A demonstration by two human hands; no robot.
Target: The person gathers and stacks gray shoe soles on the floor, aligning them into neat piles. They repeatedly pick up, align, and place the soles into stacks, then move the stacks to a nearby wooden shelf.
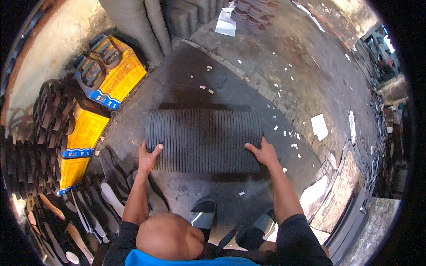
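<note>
A long row of dark grey flat pieces (204, 142), probably shoe soles, lies across the middle, pressed face to face with their edges up. My left hand (149, 155) grips its left end, thumb on top and fingers against the outer side. At the opposite end my right hand (263, 151) holds it the same way, with the thumb over the edge and the other fingers partly hidden behind. Whether the row touches the floor or hangs just above it, I cannot tell.
Yellow boxes (120, 77) with dark sandal straps stand along the left. Loose soles (111, 199) lie at lower left. Tall grey stacks (137, 26) rise at the back, near maroon footwear (255, 15). White scraps (319, 126) litter the floor at right.
</note>
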